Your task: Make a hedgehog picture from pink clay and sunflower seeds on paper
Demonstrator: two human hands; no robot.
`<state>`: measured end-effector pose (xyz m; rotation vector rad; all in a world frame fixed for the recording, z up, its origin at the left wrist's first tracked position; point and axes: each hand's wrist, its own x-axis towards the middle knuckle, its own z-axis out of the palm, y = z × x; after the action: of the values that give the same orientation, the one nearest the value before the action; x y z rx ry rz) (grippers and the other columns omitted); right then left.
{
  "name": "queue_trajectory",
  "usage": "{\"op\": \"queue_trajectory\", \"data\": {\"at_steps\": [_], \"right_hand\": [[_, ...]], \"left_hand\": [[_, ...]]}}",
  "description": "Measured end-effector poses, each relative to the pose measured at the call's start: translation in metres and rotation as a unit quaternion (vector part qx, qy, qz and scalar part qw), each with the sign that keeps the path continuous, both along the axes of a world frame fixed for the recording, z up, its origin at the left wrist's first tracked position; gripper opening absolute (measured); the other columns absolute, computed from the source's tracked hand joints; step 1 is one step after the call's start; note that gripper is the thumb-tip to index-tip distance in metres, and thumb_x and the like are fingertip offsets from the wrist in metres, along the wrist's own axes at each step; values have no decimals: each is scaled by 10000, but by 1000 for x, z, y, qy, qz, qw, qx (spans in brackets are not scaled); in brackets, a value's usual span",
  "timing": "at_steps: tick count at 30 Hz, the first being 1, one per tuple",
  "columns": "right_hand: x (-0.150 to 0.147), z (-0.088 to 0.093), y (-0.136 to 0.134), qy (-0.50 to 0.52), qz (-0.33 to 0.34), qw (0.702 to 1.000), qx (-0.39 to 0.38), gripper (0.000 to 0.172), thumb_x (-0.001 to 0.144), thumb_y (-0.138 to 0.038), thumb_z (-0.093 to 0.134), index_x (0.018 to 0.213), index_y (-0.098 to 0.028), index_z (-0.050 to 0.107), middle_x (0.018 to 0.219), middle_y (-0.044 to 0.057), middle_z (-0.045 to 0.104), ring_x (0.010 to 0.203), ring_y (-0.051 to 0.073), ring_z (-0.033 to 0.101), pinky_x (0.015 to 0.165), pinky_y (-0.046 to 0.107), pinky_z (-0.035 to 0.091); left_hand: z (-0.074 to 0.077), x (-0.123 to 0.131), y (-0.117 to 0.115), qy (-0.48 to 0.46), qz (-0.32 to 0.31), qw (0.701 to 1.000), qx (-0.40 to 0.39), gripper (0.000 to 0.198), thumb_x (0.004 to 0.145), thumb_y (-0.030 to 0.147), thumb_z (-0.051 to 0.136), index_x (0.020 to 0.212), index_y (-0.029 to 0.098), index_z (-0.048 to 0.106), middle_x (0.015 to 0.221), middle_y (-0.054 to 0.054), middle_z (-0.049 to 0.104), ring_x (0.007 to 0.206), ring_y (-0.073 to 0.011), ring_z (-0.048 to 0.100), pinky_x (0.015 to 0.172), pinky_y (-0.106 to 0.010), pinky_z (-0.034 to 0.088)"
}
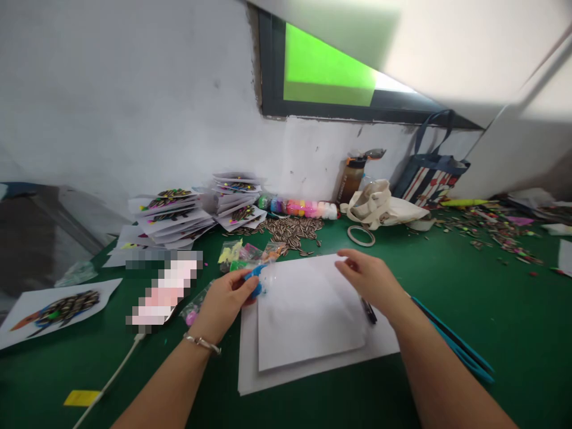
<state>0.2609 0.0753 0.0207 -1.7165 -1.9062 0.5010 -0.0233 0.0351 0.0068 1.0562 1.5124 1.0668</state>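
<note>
My left hand (232,292) pinches a small clear plastic bag with a bright blue, clay-like lump (254,280) in it, over the left edge of a white paper sheet (308,322). At the sheet's far right corner is my right hand (364,277), its thumb and forefinger apart and curved. Whether its fingertips touch the paper I cannot tell. The sheet lies on other white paper. A black pen (369,311) rests on the paper beneath my right wrist. Several small clear bags of coloured lumps (232,253) lie beyond my left hand.
Sunflower seeds (292,232) are heaped behind the paper. Stacks of seed-decorated sheets (174,217) stand back left. A blurred-out device (167,292) with a white cable lies left. Blue scissors-like tool (456,339), tape roll (361,236), bottle (351,179) and bags (431,173) are right.
</note>
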Motion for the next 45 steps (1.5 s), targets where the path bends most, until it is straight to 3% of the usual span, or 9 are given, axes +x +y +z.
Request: {"op": "queue_trajectory", "data": {"at_steps": [3,7,11,15,19,24,30,40,45], "right_hand": [[29,-8,3,-135,-37,988,-70,475,824,-402,495,1254,-203,537,833,91,680,717,244,599,589,300,359],[34,-26,4,-216,18,969,-119,573,804,-236,474,1374,-208,424,990,143,687,812,277,628,616,304,361],[30,-33,9,-199,27,972,-122,515,771,-142,450,1271,-216,551,956,127,699,829,265,630,659,313,391],[26,-25,8,85,-45,994,-58,361,804,-249,469,1122,-188,629,771,62,675,717,214,620,659,314,446],[6,-15,-1,432,-27,900,-54,307,768,-286,567,1053,-183,617,754,34,640,662,187,614,663,336,483],[-25,-19,-11,564,60,818,-93,328,703,-201,679,1015,-225,581,797,11,638,733,163,600,713,318,468],[-46,-31,-16,515,79,847,-105,220,837,-404,591,960,-248,499,638,-47,560,593,114,514,615,253,402],[-50,-46,-8,469,51,873,-124,170,854,-377,492,886,-215,529,593,-41,534,475,101,410,463,232,285],[-47,-48,-5,454,58,881,-117,95,803,-290,540,848,-218,497,560,-47,552,461,107,424,448,231,290]], "left_hand": [[-4,-6,5,62,-1,998,7,403,689,452,696,982,176,682,850,-28,684,728,-175,634,673,-299,564],[-4,-9,7,130,-6,991,18,422,722,492,632,1005,182,681,894,-41,712,732,-193,664,650,-282,555],[1,-11,6,239,15,970,38,451,776,471,565,1112,181,645,1029,-60,708,878,-226,674,770,-307,535],[2,-9,2,333,18,940,68,500,826,402,526,1284,201,519,1106,-70,682,1008,-237,637,886,-356,492],[-3,-5,-5,432,-12,876,214,454,847,310,514,1274,157,512,1283,-112,572,1203,-260,506,1026,-422,393],[-2,9,-19,434,-110,830,333,287,918,268,427,1118,161,603,1120,-97,659,1062,-210,591,966,-396,459],[-2,30,-26,470,-308,763,321,291,884,341,523,1089,152,607,1171,-124,629,1171,-256,526,1011,-425,428],[-10,18,-19,555,-257,753,243,341,829,333,583,1115,149,618,1298,-168,536,1307,-363,346,1060,-560,315],[-8,20,-20,549,-298,743,242,408,846,364,557,1201,162,571,1314,-143,531,1309,-333,358,1074,-526,309]]}}
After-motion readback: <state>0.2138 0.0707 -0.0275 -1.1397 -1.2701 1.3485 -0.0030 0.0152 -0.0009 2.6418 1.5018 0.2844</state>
